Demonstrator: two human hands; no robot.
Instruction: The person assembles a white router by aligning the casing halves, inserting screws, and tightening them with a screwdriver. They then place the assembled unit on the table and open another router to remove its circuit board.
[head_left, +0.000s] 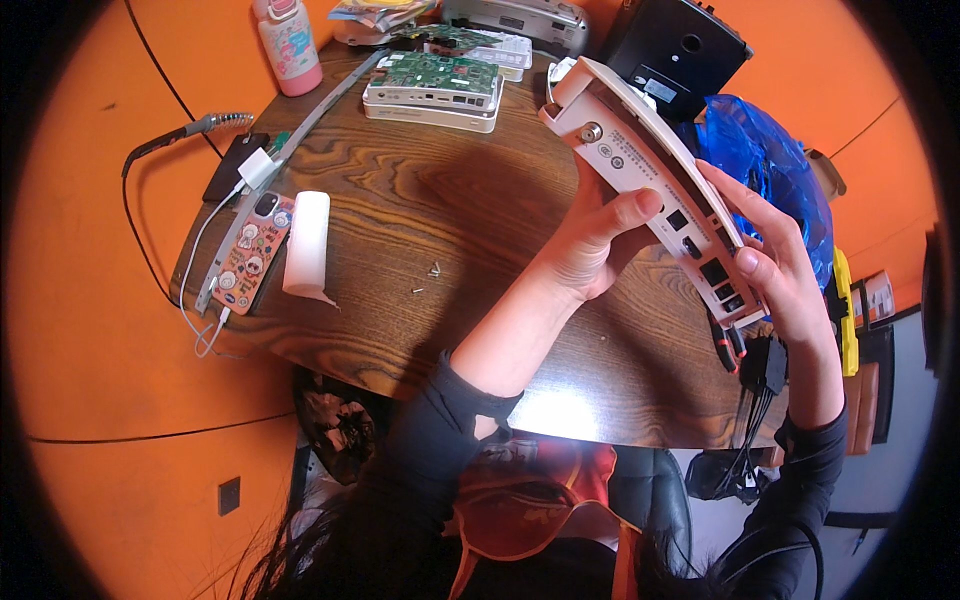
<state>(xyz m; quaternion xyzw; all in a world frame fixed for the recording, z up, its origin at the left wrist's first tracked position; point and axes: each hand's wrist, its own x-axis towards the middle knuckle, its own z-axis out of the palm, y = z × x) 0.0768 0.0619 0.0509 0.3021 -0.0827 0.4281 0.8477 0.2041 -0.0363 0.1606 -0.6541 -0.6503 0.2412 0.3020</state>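
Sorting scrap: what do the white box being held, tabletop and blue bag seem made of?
White rectangular box with ports: probably matte plastic, given its moulded openings. Brown wood-grained tabletop: wood or laminate, smooth enough to glare. Crumpled blue bag: likely thin glossy plastic, by its highlights.

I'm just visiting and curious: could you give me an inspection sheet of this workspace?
Surface: brown table with dark wood-grain streaks.
Job's things: white box, held tilted above the table, its ported side facing the camera.
Clutter: phone, white roll, tiny metal pieces (perhaps screws), bottle, green circuit board on a white casing, red-handled tool.
Grips: left grip and right grip both hold the white box.
Cables: white cable plugged into the phone; black cables at the table's right edge.
Surroundings: orange wall; blue plastic bag at the right.
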